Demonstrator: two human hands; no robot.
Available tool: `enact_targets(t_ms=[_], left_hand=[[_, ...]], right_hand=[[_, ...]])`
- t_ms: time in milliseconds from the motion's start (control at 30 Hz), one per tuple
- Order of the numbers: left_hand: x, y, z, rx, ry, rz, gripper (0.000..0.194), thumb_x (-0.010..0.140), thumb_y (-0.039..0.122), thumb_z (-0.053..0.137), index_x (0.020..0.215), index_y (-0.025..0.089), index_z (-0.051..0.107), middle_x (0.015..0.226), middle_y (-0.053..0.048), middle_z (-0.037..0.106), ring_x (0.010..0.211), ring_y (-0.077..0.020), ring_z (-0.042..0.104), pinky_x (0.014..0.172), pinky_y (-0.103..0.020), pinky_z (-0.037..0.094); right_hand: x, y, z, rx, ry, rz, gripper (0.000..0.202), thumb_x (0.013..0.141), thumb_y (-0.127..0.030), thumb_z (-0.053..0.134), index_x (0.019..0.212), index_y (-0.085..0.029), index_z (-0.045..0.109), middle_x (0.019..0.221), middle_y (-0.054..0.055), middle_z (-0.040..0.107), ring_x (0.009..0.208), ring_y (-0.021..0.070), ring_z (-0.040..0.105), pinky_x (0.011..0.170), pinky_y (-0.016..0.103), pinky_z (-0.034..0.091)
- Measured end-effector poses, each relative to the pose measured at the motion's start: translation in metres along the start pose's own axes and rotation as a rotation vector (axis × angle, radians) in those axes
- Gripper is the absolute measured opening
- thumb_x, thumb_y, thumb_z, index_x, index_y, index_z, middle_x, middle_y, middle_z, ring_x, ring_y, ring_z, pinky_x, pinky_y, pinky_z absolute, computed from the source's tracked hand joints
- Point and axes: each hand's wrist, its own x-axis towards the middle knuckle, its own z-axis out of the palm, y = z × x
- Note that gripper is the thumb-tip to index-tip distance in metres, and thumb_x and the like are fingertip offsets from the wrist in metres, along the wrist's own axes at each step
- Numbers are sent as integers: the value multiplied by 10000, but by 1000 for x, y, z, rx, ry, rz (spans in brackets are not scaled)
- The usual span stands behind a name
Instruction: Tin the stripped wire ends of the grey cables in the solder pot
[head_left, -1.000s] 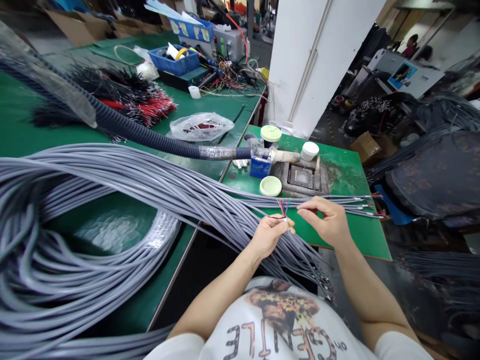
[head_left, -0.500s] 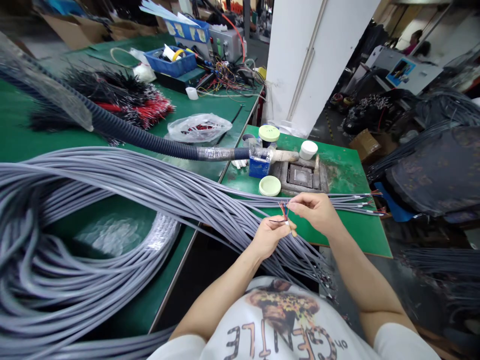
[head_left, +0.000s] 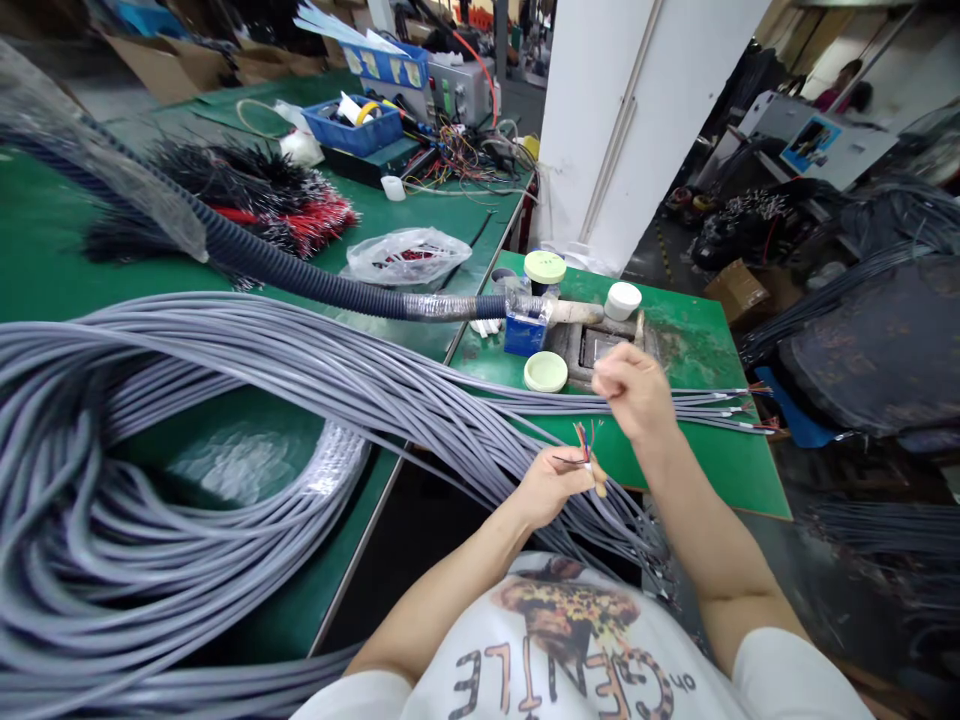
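My left hand point(head_left: 556, 486) is closed around the end of a grey cable, its fingers pinching just below the bared wires point(head_left: 585, 446). These thin wires, red, dark and other colours, fan out above the thumb. Up and to the right, apart from the wires, is my right hand point(head_left: 634, 388), with its fingers curled together; whether anything small is in them cannot be made out. Behind it is a grimy metal block with a square recess, perhaps a solder pot point(head_left: 566, 345). A large bundle of grey cables point(head_left: 420, 400) runs beneath my left hand.
Over the left green table point(head_left: 262, 210) hangs a dark corrugated hose point(head_left: 322, 290), ending near a blue box point(head_left: 524, 335). A pale green lid point(head_left: 545, 372) and white tub point(head_left: 622, 300) sit on the right table. Several cable ends point(head_left: 750, 408) lie at its right edge.
My right hand has moved up and away from the wires, its fingers curling in. My left hand still holds the cable end, and the wires are spread wider apart.
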Motion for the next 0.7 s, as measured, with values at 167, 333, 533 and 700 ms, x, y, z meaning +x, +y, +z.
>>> enact_targets(t_ms=[167,333,533,700], left_hand=[[2,4,-6,-38,81,35,371,576,455,837,680,122,712,614,-43,633,603,-138,570,698,-296,441],[6,8,-7,-66,83,31,346,578,428,839,696,126,717,615,-37,636,599,-135,563,699,-286,440],[7,6,-5,55,97,52,298,623,397,811,638,117,711,614,-48,642,653,-151,573,735,-292,459],[7,5,-3,38,143,52,319,587,397,834,688,120,712,650,-44,672,669,-164,603,765,-315,469]], right_hand=[[2,-12,-15,-298,-167,52,203,681,-325,709,612,-168,600,506,-42,490,483,76,405,495,230,341],[-16,-7,-12,-496,-428,186,257,745,-404,665,667,-160,654,599,-6,605,554,106,513,545,238,401],[-32,-12,7,-1002,-319,-160,368,812,-335,623,512,-175,480,537,-17,518,565,106,462,607,264,346],[-34,-13,12,-1224,-346,-401,398,888,-229,489,495,-171,467,553,-5,509,581,108,433,649,296,300]])
